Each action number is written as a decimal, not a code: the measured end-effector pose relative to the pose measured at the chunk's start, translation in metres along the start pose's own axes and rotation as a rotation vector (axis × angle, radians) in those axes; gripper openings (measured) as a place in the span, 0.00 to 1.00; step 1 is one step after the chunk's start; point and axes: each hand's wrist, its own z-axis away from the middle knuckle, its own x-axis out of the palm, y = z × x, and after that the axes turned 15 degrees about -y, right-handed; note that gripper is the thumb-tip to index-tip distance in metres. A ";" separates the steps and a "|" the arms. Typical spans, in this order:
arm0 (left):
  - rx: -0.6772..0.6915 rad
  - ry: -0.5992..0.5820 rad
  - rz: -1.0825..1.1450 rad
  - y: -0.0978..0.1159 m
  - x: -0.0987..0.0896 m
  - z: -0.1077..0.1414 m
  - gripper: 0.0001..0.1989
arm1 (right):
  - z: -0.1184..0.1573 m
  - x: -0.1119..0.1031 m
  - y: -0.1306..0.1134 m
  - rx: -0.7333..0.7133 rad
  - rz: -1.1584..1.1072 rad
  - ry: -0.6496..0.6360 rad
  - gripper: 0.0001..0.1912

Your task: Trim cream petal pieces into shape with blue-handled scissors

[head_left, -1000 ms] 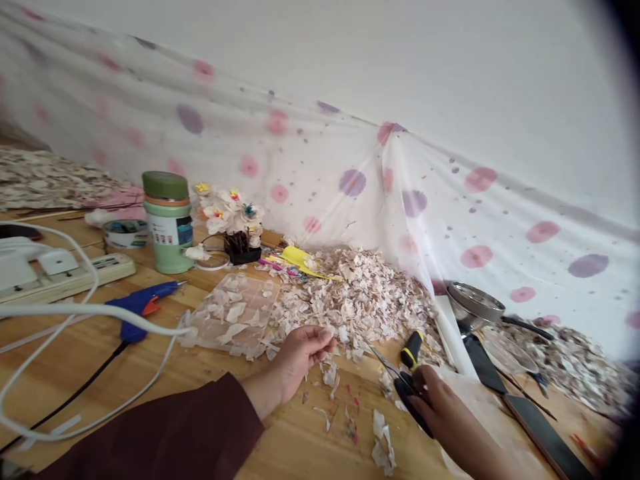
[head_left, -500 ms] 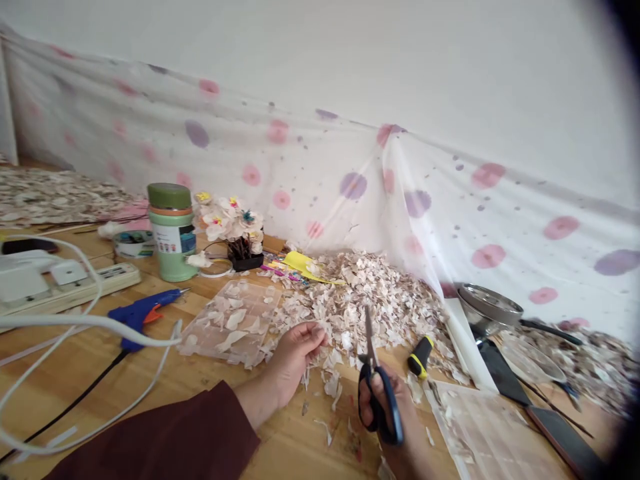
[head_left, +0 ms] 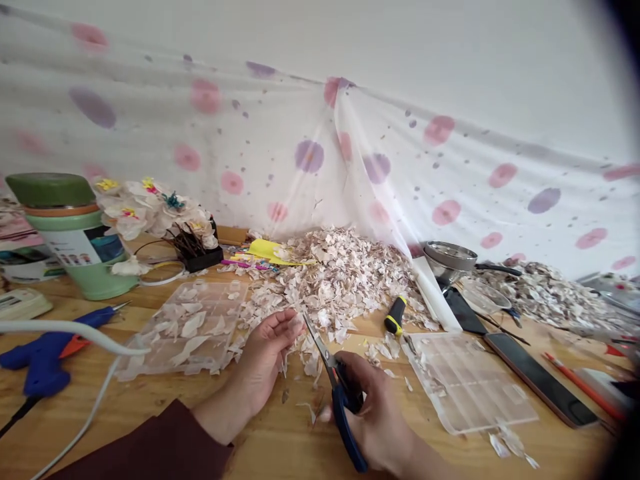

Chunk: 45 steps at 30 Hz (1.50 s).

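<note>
My left hand [head_left: 265, 357] is closed in a pinch on a small pale petal-like flake [head_left: 296, 325], mostly covered by the fingertips. In my right hand [head_left: 377, 407] are dark blue-handled scissors [head_left: 325, 353], fingers through the loops. Their blades point up and left, with the tips right beside the flake; whether they touch it I cannot tell. Behind both hands spreads a heap of similar pale flakes [head_left: 345, 273]. Loose flakes lie on the wooden table [head_left: 270, 447] beneath them.
To the left are a blue glue gun [head_left: 50, 353], a white cable [head_left: 95, 327], a green jar [head_left: 87, 247], a pot of handmade flowers [head_left: 197, 253] and a clear tray [head_left: 165, 327]. Rightward lie a yellow-black handled tool [head_left: 395, 317], another tray [head_left: 470, 380], a phone [head_left: 540, 377] and a strainer [head_left: 450, 257].
My view has turned to the right. The scissors have swung from upright to leaning left, and their tips have come close to the flake in my left hand.
</note>
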 end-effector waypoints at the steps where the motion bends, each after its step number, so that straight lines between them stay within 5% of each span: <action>1: -0.003 -0.006 -0.004 0.000 0.000 0.000 0.22 | 0.000 -0.001 -0.001 -0.011 0.055 -0.009 0.14; 20: -0.013 0.002 -0.150 -0.003 0.000 0.005 0.22 | -0.006 -0.008 0.006 0.152 0.126 -0.052 0.13; 34: -0.037 0.099 0.024 -0.002 0.002 0.002 0.11 | -0.006 -0.010 0.000 0.202 0.174 -0.059 0.11; 45: -0.047 -0.004 -0.037 -0.005 -0.003 0.003 0.10 | -0.006 -0.009 -0.003 0.247 0.251 -0.071 0.12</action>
